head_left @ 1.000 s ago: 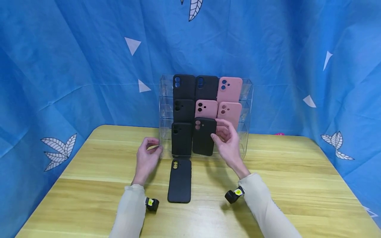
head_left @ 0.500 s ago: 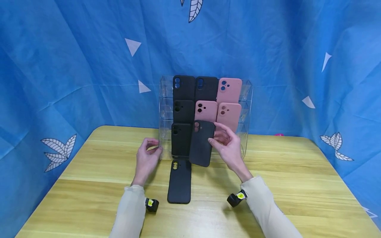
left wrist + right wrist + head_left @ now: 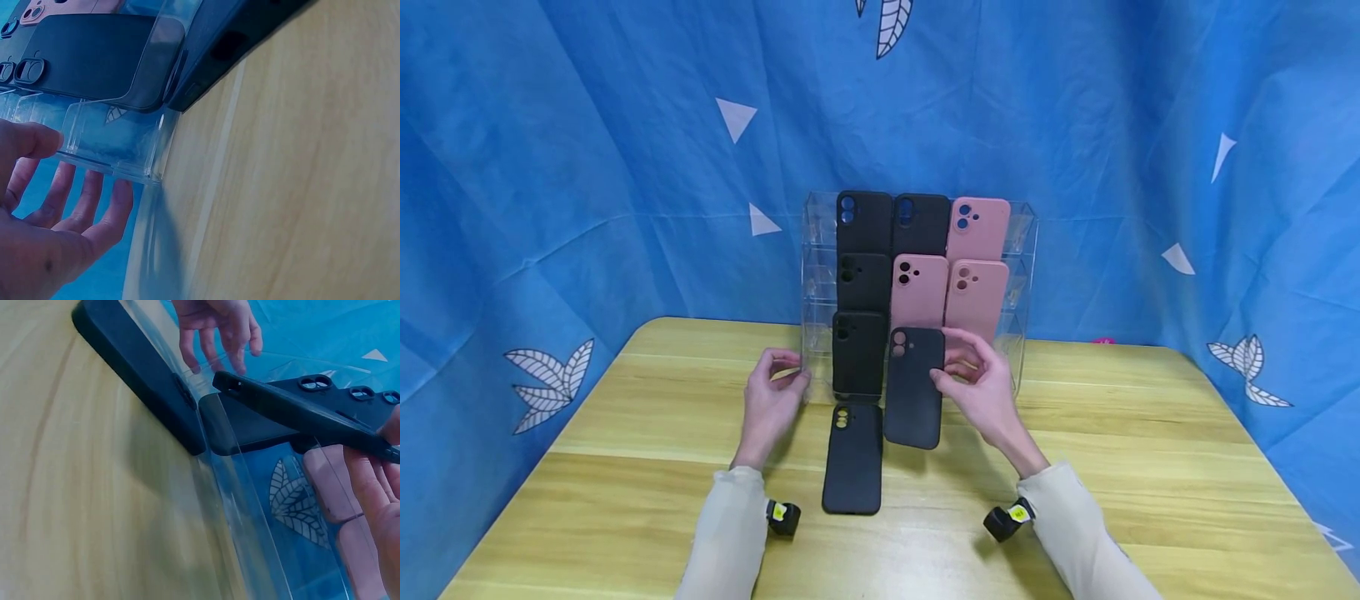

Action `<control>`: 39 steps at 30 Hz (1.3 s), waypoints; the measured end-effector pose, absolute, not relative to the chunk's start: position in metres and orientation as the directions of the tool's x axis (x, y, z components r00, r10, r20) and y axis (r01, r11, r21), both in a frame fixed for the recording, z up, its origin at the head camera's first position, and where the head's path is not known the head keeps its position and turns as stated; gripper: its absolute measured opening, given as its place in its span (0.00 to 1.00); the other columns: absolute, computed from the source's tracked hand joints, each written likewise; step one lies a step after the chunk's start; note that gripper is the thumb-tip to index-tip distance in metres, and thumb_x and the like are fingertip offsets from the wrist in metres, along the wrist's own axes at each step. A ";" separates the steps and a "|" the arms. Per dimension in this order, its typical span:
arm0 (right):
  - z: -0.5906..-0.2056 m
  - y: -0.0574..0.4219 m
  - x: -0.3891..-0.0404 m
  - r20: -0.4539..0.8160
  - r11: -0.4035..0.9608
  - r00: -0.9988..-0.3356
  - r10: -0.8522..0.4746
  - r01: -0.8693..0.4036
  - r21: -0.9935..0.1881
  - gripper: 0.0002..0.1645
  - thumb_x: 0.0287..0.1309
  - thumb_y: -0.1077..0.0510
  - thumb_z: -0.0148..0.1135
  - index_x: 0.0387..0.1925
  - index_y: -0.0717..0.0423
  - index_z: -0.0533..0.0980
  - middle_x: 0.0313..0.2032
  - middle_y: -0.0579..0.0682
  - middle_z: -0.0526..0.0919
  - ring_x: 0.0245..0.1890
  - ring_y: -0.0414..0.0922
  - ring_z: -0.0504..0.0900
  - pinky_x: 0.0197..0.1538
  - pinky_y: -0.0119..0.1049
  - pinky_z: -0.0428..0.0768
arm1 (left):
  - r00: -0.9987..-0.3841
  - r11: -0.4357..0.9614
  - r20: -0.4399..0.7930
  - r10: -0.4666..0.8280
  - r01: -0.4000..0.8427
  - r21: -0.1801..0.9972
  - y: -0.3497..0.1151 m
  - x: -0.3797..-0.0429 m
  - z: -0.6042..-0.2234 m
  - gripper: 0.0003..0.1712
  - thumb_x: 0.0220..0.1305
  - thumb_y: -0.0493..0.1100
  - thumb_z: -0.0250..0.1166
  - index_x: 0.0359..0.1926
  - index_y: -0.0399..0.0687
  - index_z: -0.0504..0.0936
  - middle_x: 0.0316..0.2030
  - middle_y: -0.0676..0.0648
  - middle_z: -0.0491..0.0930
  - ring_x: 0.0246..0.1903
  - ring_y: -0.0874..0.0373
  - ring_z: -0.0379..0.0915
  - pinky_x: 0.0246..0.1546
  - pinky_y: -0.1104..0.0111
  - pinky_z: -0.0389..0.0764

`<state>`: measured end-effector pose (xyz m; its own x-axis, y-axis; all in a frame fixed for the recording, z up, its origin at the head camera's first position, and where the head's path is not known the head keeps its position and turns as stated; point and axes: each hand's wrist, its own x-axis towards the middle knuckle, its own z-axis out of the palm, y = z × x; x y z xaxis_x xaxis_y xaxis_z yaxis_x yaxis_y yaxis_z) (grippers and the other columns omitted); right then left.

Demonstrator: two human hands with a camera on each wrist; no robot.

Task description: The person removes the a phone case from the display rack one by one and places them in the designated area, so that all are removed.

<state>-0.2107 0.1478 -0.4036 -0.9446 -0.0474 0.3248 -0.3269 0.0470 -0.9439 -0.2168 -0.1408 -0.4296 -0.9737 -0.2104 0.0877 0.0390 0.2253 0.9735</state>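
Observation:
My right hand (image 3: 981,379) pinches a black phone case (image 3: 913,400) by its right edge, in front of the bottom tier of a clear display rack (image 3: 1028,308). In the right wrist view this case (image 3: 294,414) shows edge-on, apart from the tier below it. My left hand (image 3: 772,400) holds the rack's left side, the thumb on one face and the fingers behind, as the left wrist view shows. A second black phone case (image 3: 853,467) lies on the table before the rack, its top close to the rack's front.
Black phone cases (image 3: 859,354) fill the rack's left column, with another black case (image 3: 921,223) at top middle. Pink phone cases (image 3: 977,287) stand in the right column, and a pink case (image 3: 919,287) at centre. A blue patterned curtain (image 3: 625,167) hangs behind the wooden table (image 3: 1150,467).
My right hand has drawn the black case down and out of the bottom middle slot toward me, uncovering more of the pink case behind. My left hand has stayed at the rack's side.

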 end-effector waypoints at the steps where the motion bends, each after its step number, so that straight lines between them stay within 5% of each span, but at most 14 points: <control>1: -0.404 0.148 -0.210 0.322 0.052 -0.946 -0.048 -0.324 -0.945 0.36 0.54 0.76 0.66 0.66 0.58 0.73 0.35 0.41 0.85 0.35 0.37 0.86 0.41 0.29 0.88 | -0.974 0.226 0.088 -0.210 0.039 0.973 -0.141 -0.217 -0.430 0.15 0.66 0.31 0.65 0.52 0.41 0.75 0.55 0.38 0.79 0.57 0.41 0.80 0.62 0.53 0.82; 28: -0.417 0.165 -0.186 0.025 0.096 -0.979 -0.201 -0.045 -0.994 0.37 0.57 0.72 0.67 0.68 0.56 0.70 0.42 0.49 0.80 0.35 0.36 0.86 0.34 0.35 0.89 | -0.973 0.238 0.104 -0.206 0.053 0.970 -0.141 -0.219 -0.430 0.15 0.65 0.31 0.65 0.52 0.40 0.75 0.54 0.37 0.78 0.57 0.42 0.79 0.63 0.53 0.81; 39: -0.427 0.167 -0.179 0.005 0.124 -0.972 -0.236 -0.035 -0.992 0.38 0.56 0.73 0.68 0.68 0.60 0.69 0.49 0.66 0.78 0.35 0.38 0.87 0.36 0.39 0.90 | -0.974 0.256 0.097 -0.204 0.043 0.966 -0.141 -0.217 -0.429 0.15 0.66 0.33 0.64 0.52 0.41 0.74 0.55 0.37 0.78 0.57 0.41 0.79 0.63 0.52 0.81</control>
